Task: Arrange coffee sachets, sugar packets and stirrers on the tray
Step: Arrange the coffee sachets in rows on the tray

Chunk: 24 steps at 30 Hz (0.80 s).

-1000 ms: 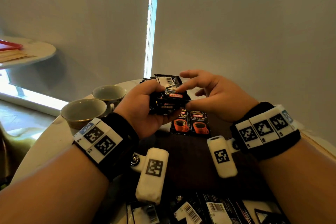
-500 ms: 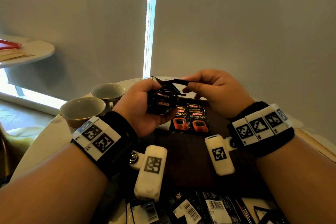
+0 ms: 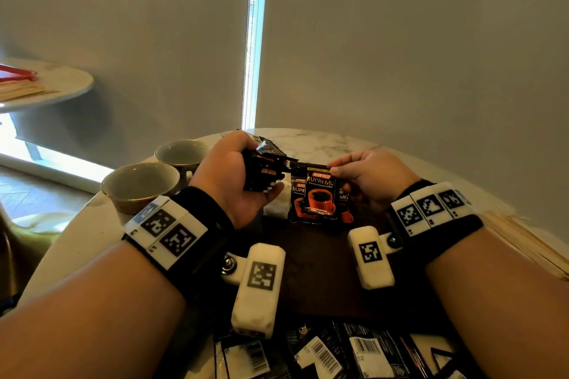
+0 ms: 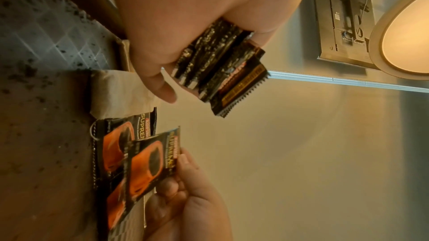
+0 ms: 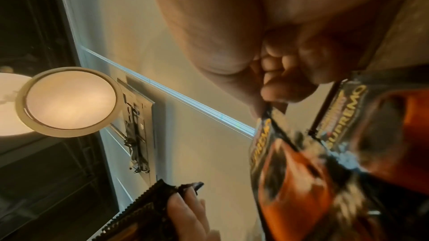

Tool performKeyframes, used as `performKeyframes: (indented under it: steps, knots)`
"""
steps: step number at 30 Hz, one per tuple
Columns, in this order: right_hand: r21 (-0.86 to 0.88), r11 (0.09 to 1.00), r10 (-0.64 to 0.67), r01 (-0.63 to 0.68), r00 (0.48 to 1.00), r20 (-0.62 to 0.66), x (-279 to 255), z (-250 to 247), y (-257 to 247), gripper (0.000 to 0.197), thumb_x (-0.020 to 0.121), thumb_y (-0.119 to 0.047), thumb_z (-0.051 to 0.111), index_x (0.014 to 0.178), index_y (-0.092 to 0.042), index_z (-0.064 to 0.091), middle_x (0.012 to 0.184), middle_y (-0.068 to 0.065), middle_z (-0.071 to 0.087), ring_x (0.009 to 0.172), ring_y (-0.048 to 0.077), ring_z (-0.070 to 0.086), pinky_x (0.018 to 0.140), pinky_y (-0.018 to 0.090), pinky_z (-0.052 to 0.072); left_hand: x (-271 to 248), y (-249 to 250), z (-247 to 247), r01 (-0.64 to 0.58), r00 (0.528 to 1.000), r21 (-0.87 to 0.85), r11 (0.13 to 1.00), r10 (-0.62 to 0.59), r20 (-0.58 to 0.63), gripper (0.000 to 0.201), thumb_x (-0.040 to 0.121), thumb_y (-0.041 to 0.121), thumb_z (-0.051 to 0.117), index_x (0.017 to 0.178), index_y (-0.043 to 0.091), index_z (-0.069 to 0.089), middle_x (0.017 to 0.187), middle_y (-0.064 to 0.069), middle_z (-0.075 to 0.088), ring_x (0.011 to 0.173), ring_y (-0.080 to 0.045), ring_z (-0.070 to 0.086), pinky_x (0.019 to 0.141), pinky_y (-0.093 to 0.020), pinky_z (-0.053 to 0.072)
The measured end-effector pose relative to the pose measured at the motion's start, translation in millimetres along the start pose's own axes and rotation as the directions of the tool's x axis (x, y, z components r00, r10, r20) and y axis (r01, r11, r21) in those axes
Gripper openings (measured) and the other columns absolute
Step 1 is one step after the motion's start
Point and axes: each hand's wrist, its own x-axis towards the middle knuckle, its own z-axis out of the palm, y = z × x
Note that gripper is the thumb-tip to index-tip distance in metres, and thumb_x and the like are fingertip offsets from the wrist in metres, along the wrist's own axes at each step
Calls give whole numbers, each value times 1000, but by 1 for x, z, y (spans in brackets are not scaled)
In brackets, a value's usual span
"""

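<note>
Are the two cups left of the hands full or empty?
Empty as far as visible: nearer cup and farther cup show bare pale interiors; their bottoms are partly hidden.

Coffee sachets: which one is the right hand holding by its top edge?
The face-up sachet, pinched by the right hand over those lying on the tray; the others are bunched in the left hand.

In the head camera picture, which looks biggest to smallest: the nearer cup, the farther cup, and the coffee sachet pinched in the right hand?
As they look in the head view:
1. Nearer cup, though being closer flatters it.
2. Farther cup and the coffee sachet pinched by the right hand look alike; no ranking. The two cups may really match.
</note>
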Motion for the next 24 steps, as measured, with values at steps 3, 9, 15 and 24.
performKeyframes:
  steps: [3, 9, 15, 24]
  knots:
    - [6, 999, 40, -40, 997, 62, -1, 5, 3, 6, 91, -5, 68, 94, -8, 72, 74, 9, 70, 52, 13, 58, 48, 28, 45, 3, -2, -1, 16, 999, 39, 999, -15, -35, 32, 89, 22, 53, 117, 9, 59, 104, -14, 66, 89, -28, 64, 77, -44, 54]
    - [32, 994, 99, -104, 984, 146, -7, 7, 0, 11, 93, 1, 63, 99, -3, 71, 63, 10, 66, 50, 18, 58, 51, 31, 52, 5, -8, 0, 54, 996, 80, 995, -48, -76, 39, 87, 23, 53, 123, 10, 58, 104, -14, 65, 87, -28, 62, 68, -39, 52]
    - [38, 992, 112, -120, 981, 161, -8, 11, -2, 12, 93, 3, 61, 101, -2, 69, 65, 9, 69, 53, 16, 64, 53, 29, 54, 7, -11, 2, 61, 995, 90, 994, -54, -80, 25, 91, 19, 50, 114, 9, 54, 99, -15, 62, 80, -28, 60, 75, -43, 44]
    - [90, 990, 100, -111, 988, 121, -7, 13, -2, 14, 92, 3, 64, 104, -4, 67, 71, 13, 70, 61, 19, 70, 61, 33, 57, 9, -12, 0, 52, 997, 91, 995, -47, -57, 26, 91, 19, 50, 114, 8, 55, 91, -13, 65, 74, -27, 63, 70, -40, 48]
